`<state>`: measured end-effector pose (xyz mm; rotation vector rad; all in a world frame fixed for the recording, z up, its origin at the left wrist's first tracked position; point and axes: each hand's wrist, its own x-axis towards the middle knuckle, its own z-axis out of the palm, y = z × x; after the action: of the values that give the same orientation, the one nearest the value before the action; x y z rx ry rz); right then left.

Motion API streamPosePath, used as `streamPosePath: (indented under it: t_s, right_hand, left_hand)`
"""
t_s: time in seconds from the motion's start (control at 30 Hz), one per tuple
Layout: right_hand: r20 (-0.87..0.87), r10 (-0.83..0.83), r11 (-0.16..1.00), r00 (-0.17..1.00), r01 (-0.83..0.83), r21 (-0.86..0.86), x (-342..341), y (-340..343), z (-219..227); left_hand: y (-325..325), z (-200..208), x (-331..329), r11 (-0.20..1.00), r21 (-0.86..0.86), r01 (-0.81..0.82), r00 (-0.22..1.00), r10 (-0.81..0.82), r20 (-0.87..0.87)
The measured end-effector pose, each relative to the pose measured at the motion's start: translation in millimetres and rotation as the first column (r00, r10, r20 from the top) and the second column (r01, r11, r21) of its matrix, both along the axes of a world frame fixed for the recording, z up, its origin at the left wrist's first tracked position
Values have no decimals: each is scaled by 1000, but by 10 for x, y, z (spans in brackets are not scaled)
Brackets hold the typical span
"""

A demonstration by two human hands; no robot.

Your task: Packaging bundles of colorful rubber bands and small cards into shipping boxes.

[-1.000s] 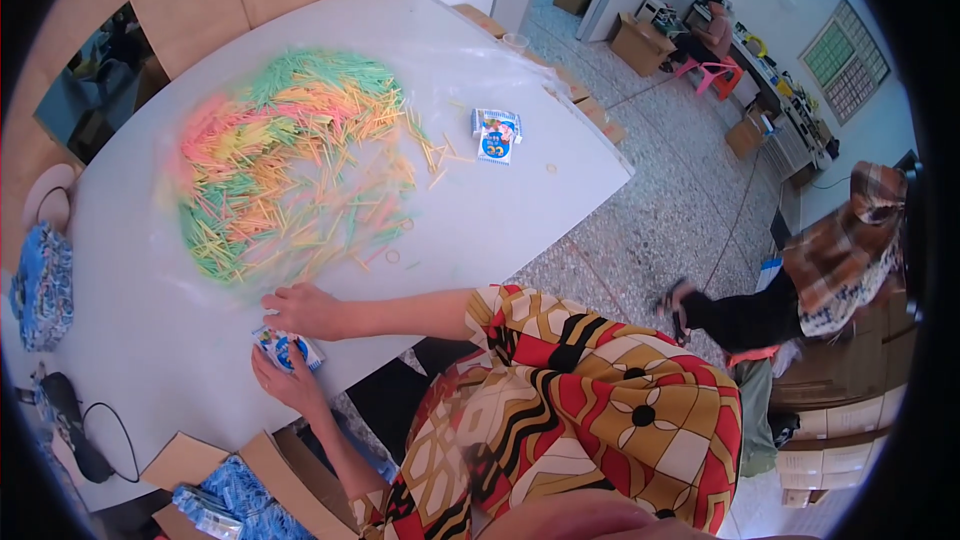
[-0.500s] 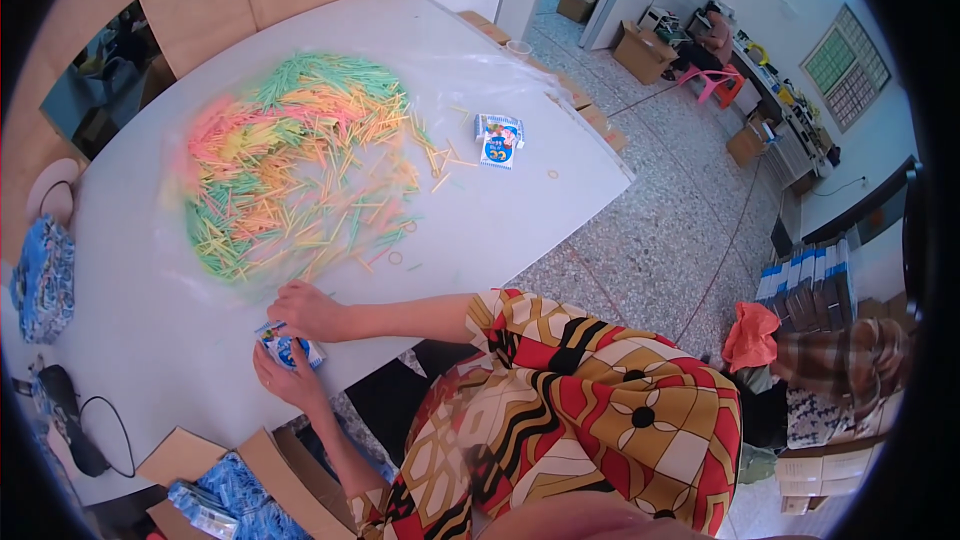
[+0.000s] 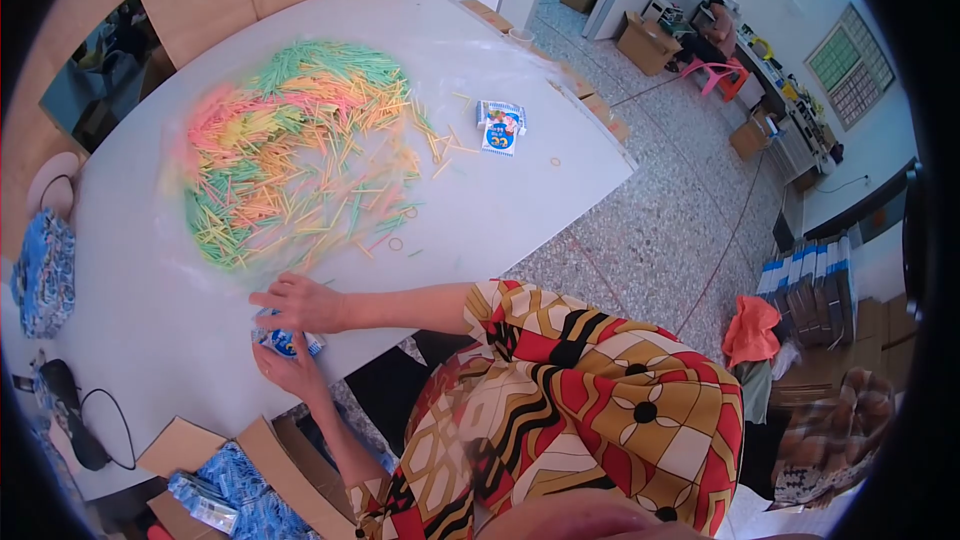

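A small blue-and-white packet (image 3: pixel 284 343) rests at the table's near edge between my two hands. My left hand (image 3: pixel 290 372) grips it from below, the thumb lying across its printed face. From above, my right hand (image 3: pixel 302 303) bends its fingers over the packet's upper edge; the fingertips partly hide that end. Beyond my hands, a wide heap of thin green, orange, yellow and pink sticks (image 3: pixel 290 130) spreads over clear plastic. Two similar packets (image 3: pixel 500 117) lie overlapping on the right part of the table.
An open carton (image 3: pixel 265 450) full of blue packets stands at the lower left. A bulging bag of packets (image 3: pixel 45 270) and a black object with a cable (image 3: pixel 75 420) sit along the left edge. Rubber bands (image 3: pixel 396 244) lie near the sticks. A person (image 3: pixel 715 32) sits far right.
My right hand has shifted slightly up and left over the packet, its fingers now reaching past the upper edge. My left hand stays on the packet. The view has tilted slightly.
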<state>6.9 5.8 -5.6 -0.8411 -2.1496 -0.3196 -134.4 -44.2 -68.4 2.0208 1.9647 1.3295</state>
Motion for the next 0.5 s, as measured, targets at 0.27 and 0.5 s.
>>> streamPosePath:
  t_s: [0.27, 0.5]
  right_hand:
    - [53, 85, 994, 995, -81, -74, -5, -9, -82]
    - [-207, 37, 962, 978, -91, -256, 76, 55, -46]
  left_hand:
    - [-16, 46, 6, 999, -26, 33, 998, -31, 51]
    - [-22, 79, -5, 996, -55, 63, 997, -60, 56]
